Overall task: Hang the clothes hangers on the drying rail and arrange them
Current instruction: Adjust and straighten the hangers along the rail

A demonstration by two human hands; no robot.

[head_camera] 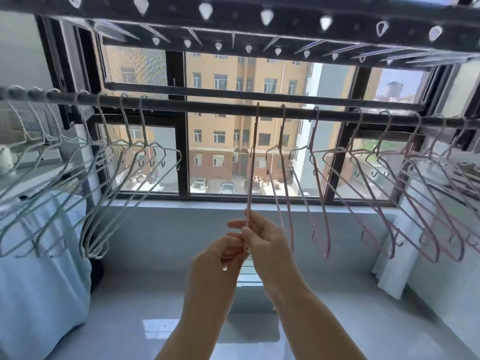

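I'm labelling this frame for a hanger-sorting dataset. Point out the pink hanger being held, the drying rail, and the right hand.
pink hanger (252, 157), head view, on its edge-on frame.
drying rail (207, 106), head view, bare stretch of the bar.
right hand (262, 237), head view, back of the hand.

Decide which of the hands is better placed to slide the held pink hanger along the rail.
Probably right. The right hand grips the pink hanger higher up; the left hand only pinches its lower end.
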